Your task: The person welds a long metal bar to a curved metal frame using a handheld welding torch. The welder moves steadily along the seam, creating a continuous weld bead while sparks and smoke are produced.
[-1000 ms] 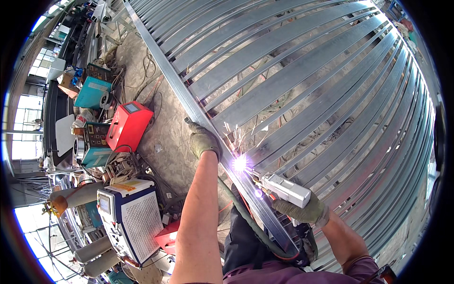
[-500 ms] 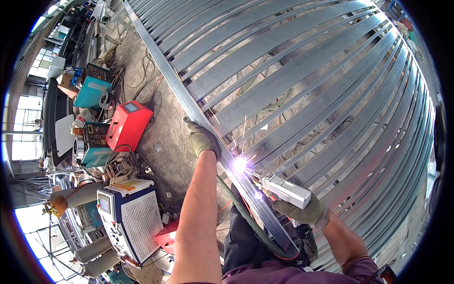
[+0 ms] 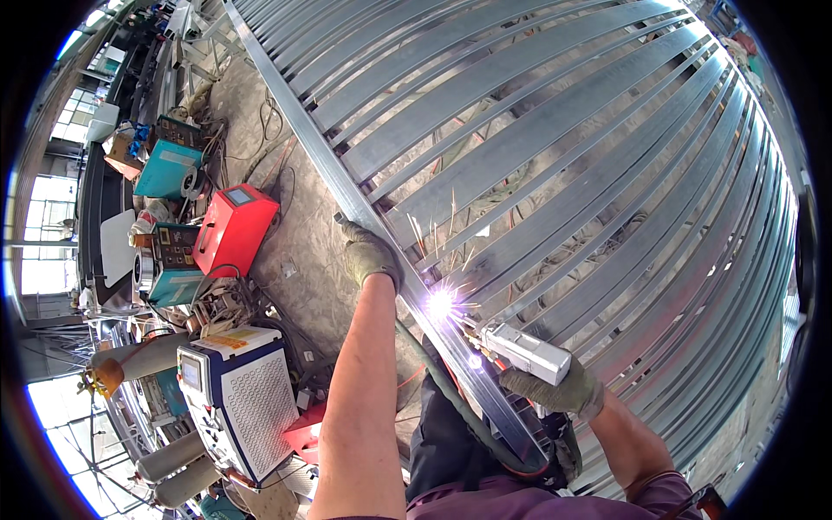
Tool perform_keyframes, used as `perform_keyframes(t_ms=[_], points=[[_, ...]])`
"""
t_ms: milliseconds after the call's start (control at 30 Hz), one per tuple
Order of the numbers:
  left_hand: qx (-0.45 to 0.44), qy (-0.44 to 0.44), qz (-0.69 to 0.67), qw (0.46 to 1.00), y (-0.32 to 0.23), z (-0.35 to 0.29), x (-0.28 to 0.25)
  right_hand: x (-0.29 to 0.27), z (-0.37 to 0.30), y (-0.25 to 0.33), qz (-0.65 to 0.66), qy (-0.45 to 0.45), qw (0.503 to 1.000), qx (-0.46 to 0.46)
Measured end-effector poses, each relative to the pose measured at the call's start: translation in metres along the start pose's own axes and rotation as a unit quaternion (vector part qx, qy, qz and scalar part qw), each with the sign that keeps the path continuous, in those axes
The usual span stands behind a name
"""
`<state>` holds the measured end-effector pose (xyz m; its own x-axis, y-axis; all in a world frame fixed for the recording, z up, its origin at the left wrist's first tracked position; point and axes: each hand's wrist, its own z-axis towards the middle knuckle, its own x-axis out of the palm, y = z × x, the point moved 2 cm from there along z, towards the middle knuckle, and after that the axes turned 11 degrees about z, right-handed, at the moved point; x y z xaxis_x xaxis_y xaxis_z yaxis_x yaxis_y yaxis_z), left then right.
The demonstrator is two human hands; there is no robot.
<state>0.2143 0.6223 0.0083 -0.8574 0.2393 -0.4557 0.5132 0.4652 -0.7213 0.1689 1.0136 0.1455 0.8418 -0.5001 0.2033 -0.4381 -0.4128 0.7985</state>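
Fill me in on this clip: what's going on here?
A person in work gloves is working at a big frame of metal slats. The right hand holds a boxy, light-grey torch, its tip at a bright, sparking glare by the long edge rail. The left hand is against the rail just beyond; its exact grip isn't clear. A red machine and a white perforated cabinet stand off to the left.

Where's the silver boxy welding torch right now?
Head view, right of centre: the torch is in the olive gloved right hand near the grey metal rail.
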Motion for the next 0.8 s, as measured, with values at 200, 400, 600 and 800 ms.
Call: perform_keyframes(t_ms=[200, 400, 600, 800], points=[[0.009, 0.014, -0.019, 1.0, 0.007, 0.008, 0.003, 0.001, -0.002, 0.0, -0.001, -0.007, 1.0, -0.026], [-0.015, 0.034, -0.062, 0.997, -0.012, -0.017, 0.001, -0.001, -0.005, -0.006, 0.001, -0.007, 1.0, -0.016], [-0.034, 0.008, 0.034, 0.999, -0.022, -0.03, -0.005, 0.006, -0.004, -0.009, 0.049, -0.027, 0.992, -0.11], [0.018, 0.022, -0.083, 0.996, 0.006, 0.011, 0.002, 0.004, -0.013, -0.002, 0.071, -0.002, 0.997, 0.033]])
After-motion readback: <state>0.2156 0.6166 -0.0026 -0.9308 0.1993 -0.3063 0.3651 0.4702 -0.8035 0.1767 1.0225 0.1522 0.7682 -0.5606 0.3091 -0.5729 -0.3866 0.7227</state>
